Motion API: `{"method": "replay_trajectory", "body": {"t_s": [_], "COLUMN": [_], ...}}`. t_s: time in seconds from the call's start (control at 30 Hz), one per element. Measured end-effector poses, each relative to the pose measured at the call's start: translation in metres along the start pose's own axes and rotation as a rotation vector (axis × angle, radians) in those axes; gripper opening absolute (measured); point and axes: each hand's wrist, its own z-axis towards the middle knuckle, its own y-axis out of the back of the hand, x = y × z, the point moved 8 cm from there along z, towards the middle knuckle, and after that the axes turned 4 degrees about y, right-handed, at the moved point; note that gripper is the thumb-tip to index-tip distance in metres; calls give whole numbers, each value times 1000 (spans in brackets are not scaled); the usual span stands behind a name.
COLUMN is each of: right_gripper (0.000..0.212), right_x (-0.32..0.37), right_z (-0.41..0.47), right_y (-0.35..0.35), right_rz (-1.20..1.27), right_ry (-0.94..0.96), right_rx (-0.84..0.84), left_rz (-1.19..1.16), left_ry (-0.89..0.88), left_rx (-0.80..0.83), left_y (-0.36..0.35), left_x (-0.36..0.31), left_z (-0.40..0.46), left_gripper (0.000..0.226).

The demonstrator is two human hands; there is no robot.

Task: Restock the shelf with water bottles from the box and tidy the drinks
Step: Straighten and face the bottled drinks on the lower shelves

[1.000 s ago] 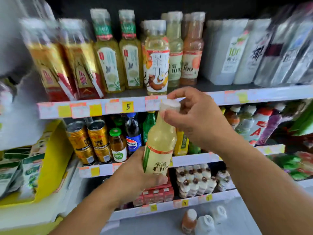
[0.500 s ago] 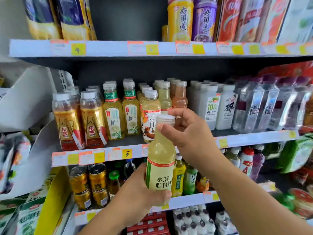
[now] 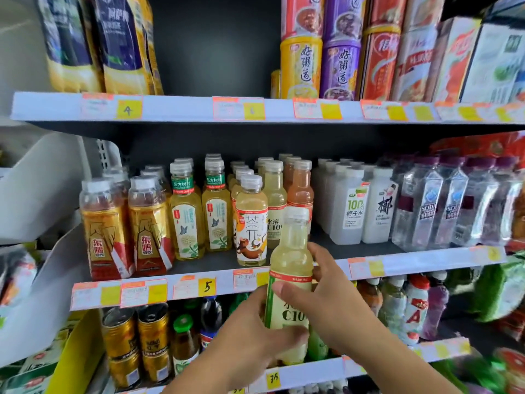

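I hold a pale yellow C100 drink bottle point(image 3: 291, 260) upright in front of the middle shelf point(image 3: 412, 264), with both hands on it. My left hand point(image 3: 250, 336) grips its lower body from the left, thumb across the label. My right hand point(image 3: 326, 297) wraps its middle from the right. Its white cap stands level with the row of matching C100 bottles point(image 3: 275, 200) on that shelf. Clear water bottles point(image 3: 443, 206) with purple caps stand at the shelf's right end.
The middle shelf also carries red-gold energy drinks point(image 3: 127, 228), green-label tea bottles point(image 3: 199, 211), a tea bottle with an orange label point(image 3: 251, 223) and white coconut water bottles point(image 3: 358, 206). Cans point(image 3: 301, 64) fill the top shelf. Gold cans point(image 3: 136, 342) sit below. A yellow box point(image 3: 76, 351) stands lower left.
The view has tilted upward along the shelves. My right hand slid from the bottle's cap down to its body. The bottle stays upright in front of the middle shelf edge.
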Motion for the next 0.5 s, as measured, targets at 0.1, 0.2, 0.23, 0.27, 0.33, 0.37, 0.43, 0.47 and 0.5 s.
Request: {"method": "replay_trajectory", "body": {"t_s": [0.1,0.2,0.23,0.27,0.33,0.37,0.43,0.47,0.5], "right_gripper": [72,72,72,72,73,74,75,75,75], "right_x": [11,17,17,15,11,8,4,4,3], "right_z": [28,60,69,78,90,95,104,108,112], "right_y": [19,34,35,35,29,26,19,15,11], "right_rz": [26,7,-8,-26,-73,-93,-123,-151,-181], "right_ry": [90,153,160,163,157,156,146,141,142], "right_rx": [-126,-248,-267,-276,-266,-259,-244,-234,-225], "left_rz": [87,205,262,323,445,505,618,661,694], "left_ry": [-94,-157,-171,-188,-234,-259,-274,-272,-270], "left_rx": [-90,-267,-342,-417,-560,-623,-736,-790,-835], "left_y": [26,67,83,99,126,136,152,159,165], "left_x": [-21,-42,-49,-56,-71,-78,-90,-97,-102], "left_z": [20,37,40,42,46,48,54,57,62], "left_gripper": [41,38,34,27,15,14,17,20,24]}}
